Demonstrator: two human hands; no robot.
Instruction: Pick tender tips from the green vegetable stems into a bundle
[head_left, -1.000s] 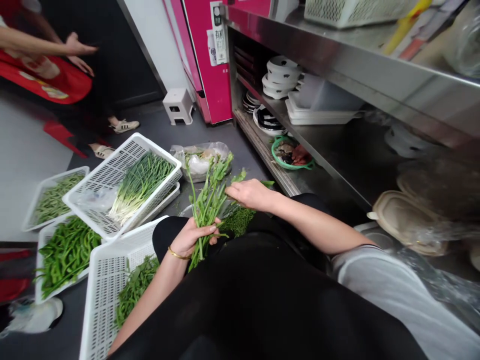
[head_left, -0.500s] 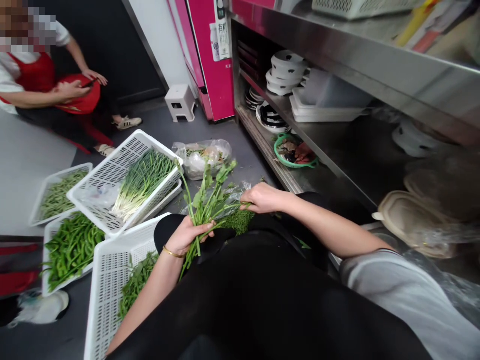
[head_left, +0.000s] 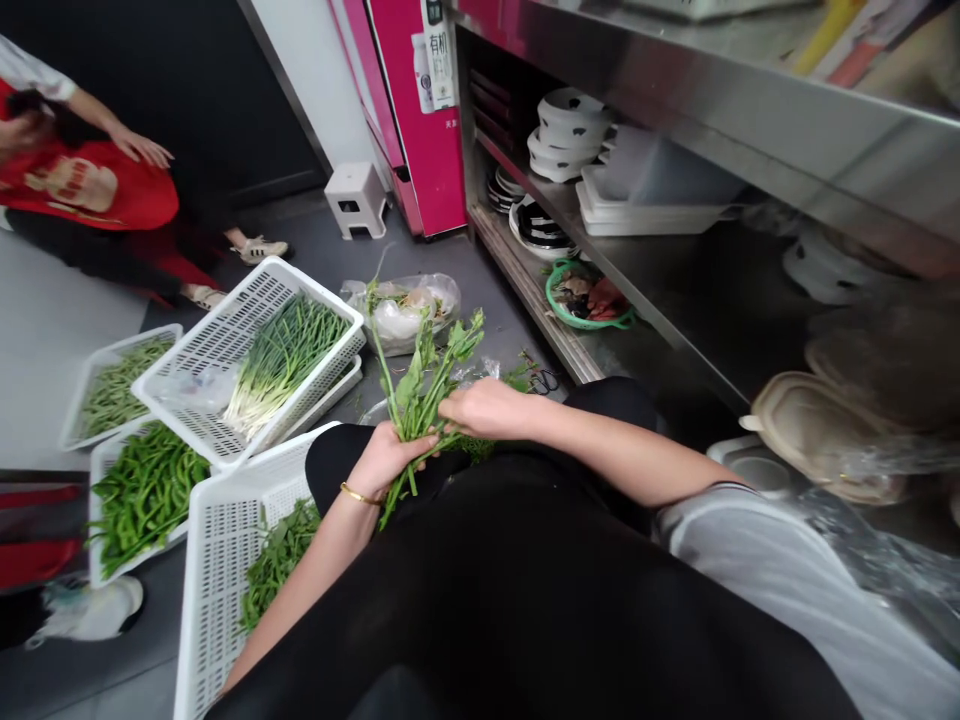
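Note:
My left hand [head_left: 388, 458], with a gold bangle at the wrist, is closed around the lower stems of a bunch of leafy green stalks [head_left: 424, 380] held upright over my lap. My right hand [head_left: 484, 408] is closed on the same bunch a little higher, its fingers pinching the stems beside my left hand. Below my left arm stands a white slotted basket [head_left: 217, 560] with loose green leaves in it. Trimmed greens lie on the floor in front of my knees, mostly hidden by my hands.
White baskets at the left hold scallions [head_left: 281, 352], green beans [head_left: 142, 492] and more greens [head_left: 112, 385]. A plastic bag [head_left: 401, 312] of scraps lies ahead. A steel shelf [head_left: 660, 270] with plates and trays runs along the right. Another person in a red apron [head_left: 82, 190] sits at far left.
My right hand has moved left from the stalk tips onto the bunch, right beside my left hand. The stalks now stand closer together. The person in red has shifted posture.

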